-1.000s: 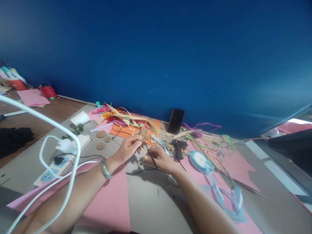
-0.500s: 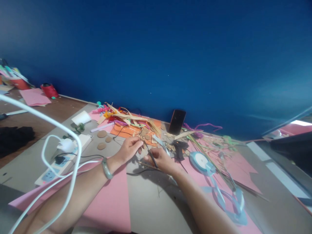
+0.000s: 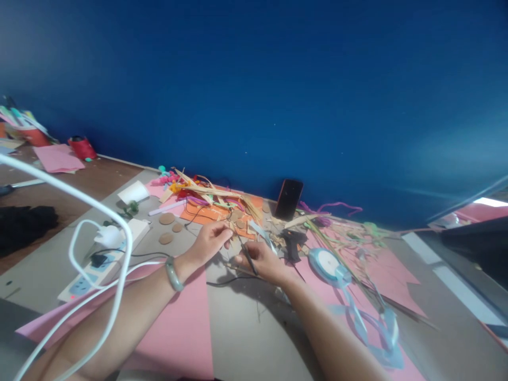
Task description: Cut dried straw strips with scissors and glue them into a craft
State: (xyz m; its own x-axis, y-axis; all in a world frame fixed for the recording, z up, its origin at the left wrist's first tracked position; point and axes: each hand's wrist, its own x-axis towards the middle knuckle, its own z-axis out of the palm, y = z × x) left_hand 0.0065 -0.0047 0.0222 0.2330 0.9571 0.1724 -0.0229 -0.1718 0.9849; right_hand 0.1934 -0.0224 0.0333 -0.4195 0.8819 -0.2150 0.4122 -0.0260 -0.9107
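In the head view my left hand [image 3: 210,241], wearing a pale bangle at the wrist, has thumb and forefinger pinched together. What they hold, if anything, is too small to make out. My right hand [image 3: 260,261] is closed around a slim black tool [image 3: 248,257], whose thin tip points up and left towards the left fingertips. Its kind is not clear. Just beyond both hands lie tan scraps and brown discs [image 3: 235,216] on an orange sheet [image 3: 204,212]. A black glue gun [image 3: 294,243] rests right of my right hand.
A phone [image 3: 289,199] leans against the blue wall. Right of my hands lies a ribbon spool [image 3: 327,264] with loose blue ribbon. A power strip [image 3: 88,276] and white cable [image 3: 126,254] occupy the left. Pink paper [image 3: 178,328] lies under my left forearm.
Both hands keep nearly the same place and grip. The black tool has tilted very slightly; the whole view has shifted a little.
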